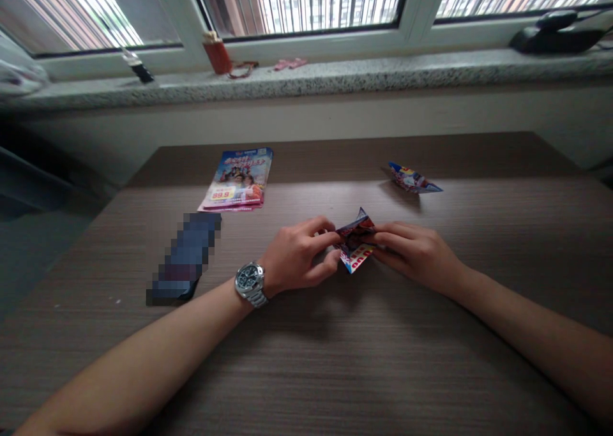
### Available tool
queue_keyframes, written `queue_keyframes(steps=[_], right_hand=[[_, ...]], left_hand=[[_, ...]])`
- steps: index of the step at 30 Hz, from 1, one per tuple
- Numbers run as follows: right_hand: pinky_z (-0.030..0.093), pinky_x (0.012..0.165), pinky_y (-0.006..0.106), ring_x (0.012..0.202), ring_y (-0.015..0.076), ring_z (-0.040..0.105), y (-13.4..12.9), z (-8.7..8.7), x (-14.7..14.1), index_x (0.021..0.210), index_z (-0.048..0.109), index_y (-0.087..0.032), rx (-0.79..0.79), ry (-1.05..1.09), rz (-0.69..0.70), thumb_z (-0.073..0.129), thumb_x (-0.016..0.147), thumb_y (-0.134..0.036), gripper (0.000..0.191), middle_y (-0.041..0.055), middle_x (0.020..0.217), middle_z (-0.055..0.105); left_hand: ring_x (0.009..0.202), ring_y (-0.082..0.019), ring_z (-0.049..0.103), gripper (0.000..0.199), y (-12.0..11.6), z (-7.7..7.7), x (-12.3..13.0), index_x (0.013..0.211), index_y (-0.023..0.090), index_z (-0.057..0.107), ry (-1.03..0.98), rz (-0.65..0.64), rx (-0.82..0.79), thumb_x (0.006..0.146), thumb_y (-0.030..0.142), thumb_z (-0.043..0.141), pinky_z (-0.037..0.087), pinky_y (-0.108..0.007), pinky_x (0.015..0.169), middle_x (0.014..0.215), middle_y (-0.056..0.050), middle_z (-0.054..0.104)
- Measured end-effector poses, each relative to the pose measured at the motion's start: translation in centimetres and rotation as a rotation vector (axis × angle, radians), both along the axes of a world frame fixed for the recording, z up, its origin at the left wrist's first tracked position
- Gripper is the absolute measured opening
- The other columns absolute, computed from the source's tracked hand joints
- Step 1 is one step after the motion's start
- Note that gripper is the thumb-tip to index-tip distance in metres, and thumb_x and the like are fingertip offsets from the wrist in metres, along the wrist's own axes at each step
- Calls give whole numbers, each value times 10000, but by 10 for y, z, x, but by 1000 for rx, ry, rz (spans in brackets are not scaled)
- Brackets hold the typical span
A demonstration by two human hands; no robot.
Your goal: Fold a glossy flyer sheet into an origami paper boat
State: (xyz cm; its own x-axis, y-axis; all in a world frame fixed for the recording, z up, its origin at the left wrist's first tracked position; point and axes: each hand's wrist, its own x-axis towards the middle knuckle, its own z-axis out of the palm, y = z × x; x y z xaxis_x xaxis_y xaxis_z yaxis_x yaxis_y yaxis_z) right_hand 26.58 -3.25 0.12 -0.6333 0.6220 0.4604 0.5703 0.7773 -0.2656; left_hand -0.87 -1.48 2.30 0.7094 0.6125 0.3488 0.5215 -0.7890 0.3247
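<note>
Between my two hands, just above the table, is a piece of folded printed paper [357, 257] with pointed corners and an opened middle. My left hand [304, 251], with a metal watch [249, 284] on its wrist, pinches the paper's left side between thumb and fingers. On the opposite side, my right hand [414, 251] grips it with fingers pressed together; its thumb is partly hidden. Farther back to the right lies a folded paper boat [414, 179] of similar printed paper, apart from both hands.
A stack of printed flyers [239, 180] lies at the back left of the wooden table [306, 372]. A dark, pixelated flat object [184, 257] rests in front of it. The stone windowsill [364, 75] carries a red container [218, 54] and other small items.
</note>
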Motion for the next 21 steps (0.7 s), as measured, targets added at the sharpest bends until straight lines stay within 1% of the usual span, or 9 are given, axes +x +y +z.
queue_keyframes(steps=[4,7,9,10,13,16,21], right_hand=[[570,907,358,1082,242,702,2,-2,4,1166,682,-198,-36,76,34,626,968,-190,206,124,1217,722],[575,881,362,1046,237,705,2,-3,5,1166,693,-220,-57,128,47,630,960,-173,221,112,1191,727],[575,875,363,1033,236,706,2,-2,4,1172,697,-227,-78,151,58,628,959,-171,231,111,1184,728],[575,871,360,1026,234,707,2,-1,4,1176,698,-227,-88,159,63,627,960,-171,235,111,1175,729],[573,838,336,979,221,712,1,1,3,1165,701,-218,-106,182,69,621,964,-172,221,112,1106,740],[572,828,324,961,215,715,0,3,1,1143,702,-217,-129,200,76,633,959,-178,201,103,1066,746],[578,866,316,997,218,724,-2,3,0,1101,720,-229,-180,230,43,659,942,-190,175,89,1090,748]], left_hand=[[1058,-244,682,397,4,-3,-4,1181,169,686,-37,-107,10,999,453,477,568,-368,877,1260,-127,658],[1068,-252,687,466,7,-7,-6,1192,162,666,-63,-161,46,957,554,570,574,-368,890,1240,-128,683],[1030,-224,696,388,8,-10,-5,1175,175,661,-69,-156,78,952,491,618,573,-339,881,1198,-104,707],[1018,-205,697,316,8,-11,-5,1175,185,657,-63,-144,89,967,419,616,569,-321,881,1188,-90,712],[944,-161,702,196,9,-13,-4,1145,198,663,-51,-135,104,988,295,597,558,-271,838,1118,-60,729],[912,-146,703,152,10,-13,-4,1115,193,673,-73,-138,90,993,238,595,548,-246,815,1077,-48,733],[883,-142,706,131,10,-12,-5,1084,189,692,-113,-122,44,982,228,621,539,-233,791,1042,-41,738]])
